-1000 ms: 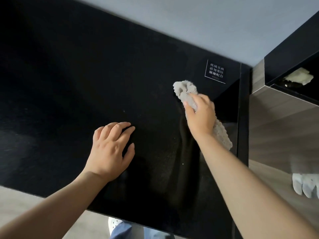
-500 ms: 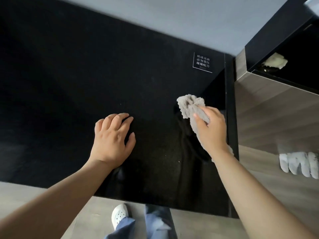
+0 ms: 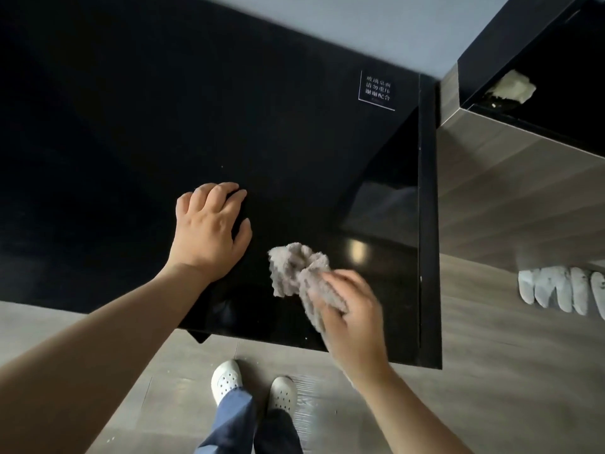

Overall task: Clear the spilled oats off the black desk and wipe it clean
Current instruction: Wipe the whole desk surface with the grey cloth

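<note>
The person is leaning over a glossy black tabletop (image 3: 163, 109), with both bare forearms reaching in from the lower edge of the view. The left hand (image 3: 209, 237) is lying palm down on the glass near the front edge, its fingers loosely spread and lightly bent, holding nothing. The right hand (image 3: 353, 319) is gripping a crumpled grey cloth (image 3: 294, 273), fingers curled round one end of it, while the bunched free end is sticking out toward the left hand and pressing on the tabletop close to the front right corner. The right hand is showing up blurred. One tiny pale speck (image 3: 222, 166) is sitting on the glass just beyond the left fingertips; whether it is an oat I cannot tell. A small white-lettered label (image 3: 377, 90) is showing at the far right corner of the tabletop. Below the front edge, two white clogs (image 3: 226, 380) and blue trouser legs are standing on the grey wood-look floor (image 3: 491, 355). To the right, a row of white items (image 3: 556, 290) is lying on the floor beside a grey cabinet (image 3: 507, 178).
</note>
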Motion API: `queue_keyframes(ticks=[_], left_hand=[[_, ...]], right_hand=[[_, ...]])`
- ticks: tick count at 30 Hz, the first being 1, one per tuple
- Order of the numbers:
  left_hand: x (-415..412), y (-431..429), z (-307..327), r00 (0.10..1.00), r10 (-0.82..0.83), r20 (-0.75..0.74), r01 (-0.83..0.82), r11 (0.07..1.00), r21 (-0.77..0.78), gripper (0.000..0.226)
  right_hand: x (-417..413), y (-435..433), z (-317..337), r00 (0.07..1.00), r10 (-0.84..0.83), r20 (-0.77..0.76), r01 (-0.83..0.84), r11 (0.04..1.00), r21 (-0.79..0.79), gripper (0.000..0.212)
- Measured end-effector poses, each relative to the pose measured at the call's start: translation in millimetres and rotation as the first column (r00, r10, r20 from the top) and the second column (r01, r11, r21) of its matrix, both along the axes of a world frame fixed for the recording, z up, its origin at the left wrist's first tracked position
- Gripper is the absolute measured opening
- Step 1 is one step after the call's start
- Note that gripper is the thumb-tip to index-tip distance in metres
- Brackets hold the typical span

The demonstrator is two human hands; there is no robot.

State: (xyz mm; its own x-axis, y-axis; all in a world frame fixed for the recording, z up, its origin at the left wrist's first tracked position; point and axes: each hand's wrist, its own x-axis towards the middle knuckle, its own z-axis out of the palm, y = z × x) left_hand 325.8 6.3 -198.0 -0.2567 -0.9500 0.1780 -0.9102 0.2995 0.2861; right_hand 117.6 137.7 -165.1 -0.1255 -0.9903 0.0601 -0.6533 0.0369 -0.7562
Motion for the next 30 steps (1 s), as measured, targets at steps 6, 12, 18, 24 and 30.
queue_keyframes(ticks=[6,12,18,24,30], left_hand=[[-5,-1,0,1.000,-0.012,0.022,0.013,0.999,-0.034,0.045],[8,16,1,1.000,-0.007,0.010,0.007,0.999,-0.045,0.038],[34,82,7,0.997,0.057,-0.060,-0.058,0.998,-0.013,0.035],[50,116,8,0.995,0.098,-0.030,-0.096,0.994,0.060,0.042],[59,110,13,0.982,0.182,-0.041,-0.177,0.979,0.100,0.047]], right_hand=[[-35,-73,-8,0.928,-0.288,-0.235,0.281,0.958,-0.064,0.031],[22,20,-32,0.963,-0.113,-0.246,0.096,0.992,-0.080,0.037],[44,79,-19,0.989,0.145,0.025,-0.147,0.985,0.090,0.026],[2,31,10,0.996,-0.081,0.044,0.082,0.996,-0.030,0.024],[35,20,-19,0.976,-0.126,-0.176,0.117,0.991,-0.060,0.032]])
